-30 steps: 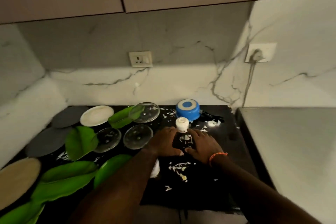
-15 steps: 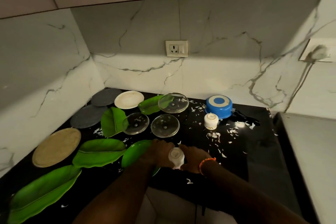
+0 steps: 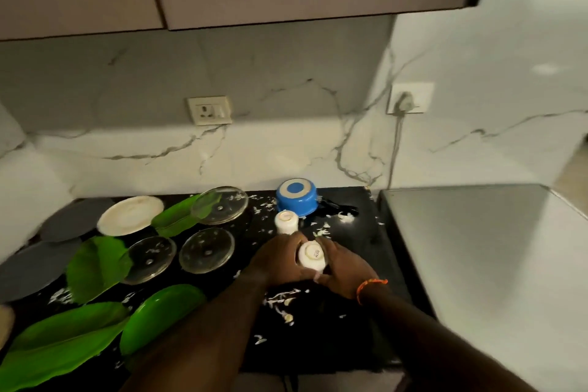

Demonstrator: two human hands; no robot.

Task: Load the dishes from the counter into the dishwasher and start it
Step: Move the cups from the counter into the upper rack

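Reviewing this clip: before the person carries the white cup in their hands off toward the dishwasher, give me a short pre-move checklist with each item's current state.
1. Cup secured: ok. The left hand and right hand both wrap the white cup.
2. Cup orientation: ok. It is tipped over, base toward the camera.
3. Cup empty: cannot tell, the mouth faces away.
4. Neighbours clear: ok. The second white cup and the blue pot stand apart, behind the hands.
5. Counter clean: not ok. White scraps litter the black counter.
6. Dishwasher open and ready: cannot tell, it is out of view.
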